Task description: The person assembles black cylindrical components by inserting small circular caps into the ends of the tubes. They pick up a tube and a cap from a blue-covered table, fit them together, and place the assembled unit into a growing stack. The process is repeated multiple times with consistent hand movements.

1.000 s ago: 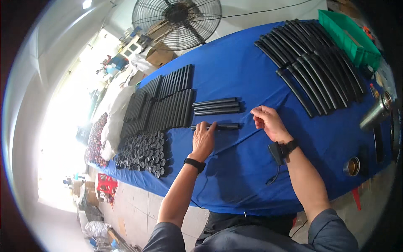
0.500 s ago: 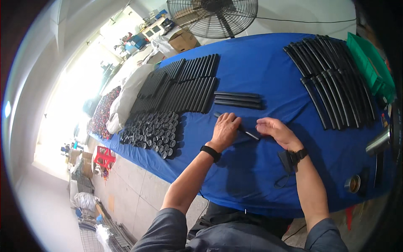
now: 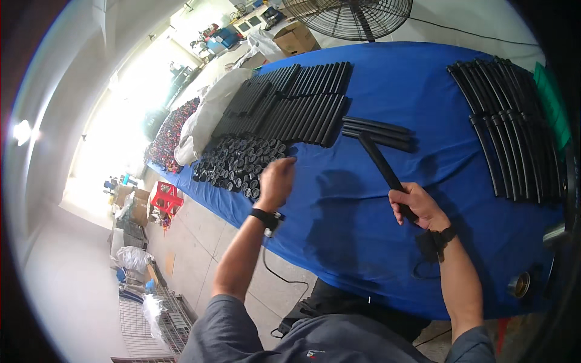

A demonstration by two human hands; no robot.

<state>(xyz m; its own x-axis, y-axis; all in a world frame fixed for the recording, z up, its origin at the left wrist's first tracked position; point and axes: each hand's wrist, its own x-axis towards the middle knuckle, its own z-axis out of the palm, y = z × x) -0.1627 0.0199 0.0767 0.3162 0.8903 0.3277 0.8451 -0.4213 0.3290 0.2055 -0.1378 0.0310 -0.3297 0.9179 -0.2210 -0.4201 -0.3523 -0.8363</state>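
My right hand (image 3: pixel 419 204) is wrapped round the lower end of a black tube (image 3: pixel 382 164). The tube slants up and left, its far end close to a few loose black tubes (image 3: pixel 378 133) lying on the cloth. Over the near right edge of a pile of small round black caps (image 3: pixel 233 166), my left hand (image 3: pixel 277 181) is turned side-on and smeared by motion. Its fingers look curled, but whether they hold anything cannot be made out. Rows of black tubes (image 3: pixel 302 115) lie side by side beyond the caps.
A blue cloth (image 3: pixel 417 66) covers the table. Longer black tubes (image 3: pixel 505 133) lie at the right beside a green bin (image 3: pixel 552 109). A metal cup (image 3: pixel 518 284) stands near the right front edge. White sacking (image 3: pixel 209 115) and multicoloured small pieces (image 3: pixel 172 136) are at the left; a fan (image 3: pixel 357 18) stands behind.
My left hand has let go of the tube and moved left to the caps. My right hand has closed on the tube, which is now raised and slanted. The view has shifted somewhat.
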